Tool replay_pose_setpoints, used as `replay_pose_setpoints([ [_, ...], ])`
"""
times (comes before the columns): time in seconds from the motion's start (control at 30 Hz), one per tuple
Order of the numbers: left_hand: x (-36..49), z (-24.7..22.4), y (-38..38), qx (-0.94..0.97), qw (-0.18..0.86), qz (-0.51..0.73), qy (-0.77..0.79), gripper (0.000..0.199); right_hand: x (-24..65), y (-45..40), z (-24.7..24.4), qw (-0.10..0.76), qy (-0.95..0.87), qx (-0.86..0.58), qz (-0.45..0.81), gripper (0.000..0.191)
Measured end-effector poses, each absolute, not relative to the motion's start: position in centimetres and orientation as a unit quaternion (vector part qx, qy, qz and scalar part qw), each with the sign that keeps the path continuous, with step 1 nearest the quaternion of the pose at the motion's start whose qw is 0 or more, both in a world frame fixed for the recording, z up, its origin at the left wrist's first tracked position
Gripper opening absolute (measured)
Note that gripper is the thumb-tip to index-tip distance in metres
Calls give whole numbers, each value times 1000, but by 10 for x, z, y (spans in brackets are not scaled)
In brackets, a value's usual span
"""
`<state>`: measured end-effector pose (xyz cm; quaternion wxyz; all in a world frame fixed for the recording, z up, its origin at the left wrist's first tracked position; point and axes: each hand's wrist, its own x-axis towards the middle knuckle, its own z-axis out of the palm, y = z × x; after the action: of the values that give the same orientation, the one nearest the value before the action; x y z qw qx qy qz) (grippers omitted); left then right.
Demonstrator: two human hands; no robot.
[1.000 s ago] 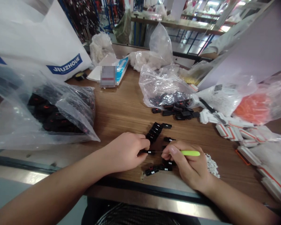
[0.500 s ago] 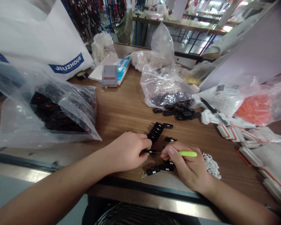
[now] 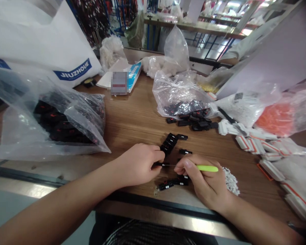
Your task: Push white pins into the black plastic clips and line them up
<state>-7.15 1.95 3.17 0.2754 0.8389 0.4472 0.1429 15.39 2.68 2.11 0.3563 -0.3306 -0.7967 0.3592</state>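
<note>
My left hand [image 3: 142, 165] is closed on a small black connector [image 3: 163, 164] near the table's front edge. My right hand [image 3: 205, 177] pinches a thin tool with a yellow-green handle [image 3: 207, 168]; its fine metal shaft points left to the held connector. Whether the tip touches it is too small to tell. Black connectors with white dots [image 3: 169, 142] stand in a row just behind my left fingertips. More such connectors [image 3: 166, 185] lie in front of the hands. Small white pieces [image 3: 231, 180] form a pile to the right of my right hand, which partly hides it.
A clear bag of black parts [image 3: 66, 119] lies at the left, below a large white bag [image 3: 40, 41]. Loose black connectors [image 3: 199, 122] spill beside another clear bag [image 3: 181, 92]. White housings with orange seals [image 3: 267, 146] line the right side. A booklet [image 3: 134, 73] lies behind.
My right hand's yellow-green tool has shifted slightly to the right, its handle sliding a little away from the held connector. My left hand has hardly moved.
</note>
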Motion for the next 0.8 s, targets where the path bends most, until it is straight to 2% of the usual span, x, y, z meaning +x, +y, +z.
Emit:
replay_pose_setpoints([
  [0.8,-71,32,18,852,234,125,452,6,147,29,25,304,-842,-288,341,22],
])
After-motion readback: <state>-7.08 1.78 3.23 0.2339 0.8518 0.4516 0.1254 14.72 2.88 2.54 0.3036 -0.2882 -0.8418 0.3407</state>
